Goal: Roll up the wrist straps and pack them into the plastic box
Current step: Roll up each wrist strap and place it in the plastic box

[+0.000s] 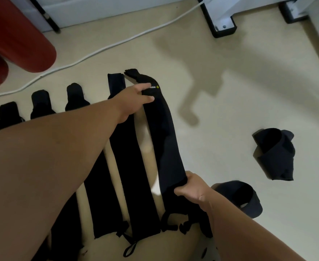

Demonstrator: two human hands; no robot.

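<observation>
Several long black wrist straps lie side by side on the beige floor. The rightmost strap (164, 129) carries a small yellow logo near its far end. My left hand (136, 99) presses that far end, fingers spread over the strap. My right hand (190, 189) is closed around the same strap's near end, lifting it a little. Beside it lies another flat strap (130, 166), with more under my left forearm. Two loosely coiled straps sit to the right, one near my right wrist (237, 198) and one farther out (275, 153). No plastic box is in view.
A white cable (105, 48) runs diagonally across the floor behind the straps. Red cylinders (21, 40) stand at the upper left. White furniture legs with black feet (223, 25) stand at the top right.
</observation>
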